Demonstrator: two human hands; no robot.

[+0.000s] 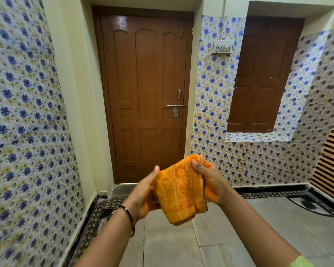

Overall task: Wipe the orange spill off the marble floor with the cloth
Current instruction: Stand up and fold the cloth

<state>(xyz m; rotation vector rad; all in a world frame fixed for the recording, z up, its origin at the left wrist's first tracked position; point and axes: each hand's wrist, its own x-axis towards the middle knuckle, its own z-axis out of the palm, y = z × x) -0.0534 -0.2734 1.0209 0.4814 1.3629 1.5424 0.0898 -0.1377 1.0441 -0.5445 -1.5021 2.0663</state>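
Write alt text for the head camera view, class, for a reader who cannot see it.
Two hands hold a folded orange cloth up in the air: the left hand supports one side, the right hand grips the other. Behind stand a closed brown door, blue-flowered walls and a grey marble floor; no spill shows.
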